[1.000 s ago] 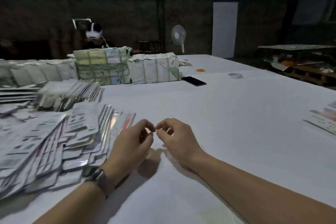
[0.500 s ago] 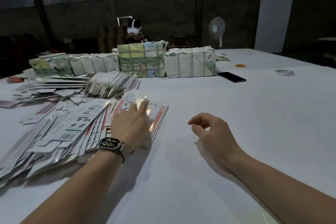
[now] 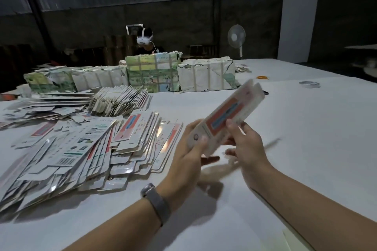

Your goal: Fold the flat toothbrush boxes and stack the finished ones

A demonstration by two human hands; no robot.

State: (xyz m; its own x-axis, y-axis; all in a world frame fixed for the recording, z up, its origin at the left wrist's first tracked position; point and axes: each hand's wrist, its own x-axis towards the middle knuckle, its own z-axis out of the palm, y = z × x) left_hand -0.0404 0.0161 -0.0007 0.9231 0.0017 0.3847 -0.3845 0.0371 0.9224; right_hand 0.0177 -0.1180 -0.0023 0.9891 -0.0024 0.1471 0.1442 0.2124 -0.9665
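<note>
Flat box [image 3: 226,120] now lifted off the pile of flat boxes [image 3: 85,149], held above the white table [image 3: 306,149] by both hands: left hand [image 3: 189,155] fingers pinch its near end, right hand [image 3: 246,146] fingers grip mid-length. Dark room, fan [image 3: 236,37] behind wrapped bundles [image 3: 206,75]; box print blurred.

Dim room, dark wall [image 3: 183,16], standing fan [image 3: 236,36].
</note>
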